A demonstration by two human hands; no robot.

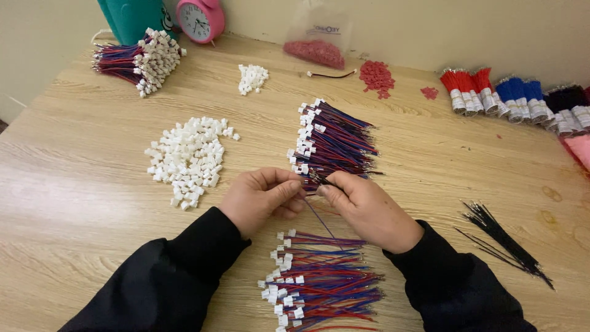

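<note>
both hands pinching one thin blue wire (318,216), left hand (261,198), right hand (367,208), loose white plastic connector pile (187,158), pale woodgrain bench (80,184)

Three wired-connector bundles (337,142), two white connector piles (187,158), one clock (200,19).

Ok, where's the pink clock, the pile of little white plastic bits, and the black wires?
pink clock (198,21): head view, on its white face.
pile of white connectors (187,158): head view, middle of the heap.
black wires (501,238): head view, mid-bundle.
</note>
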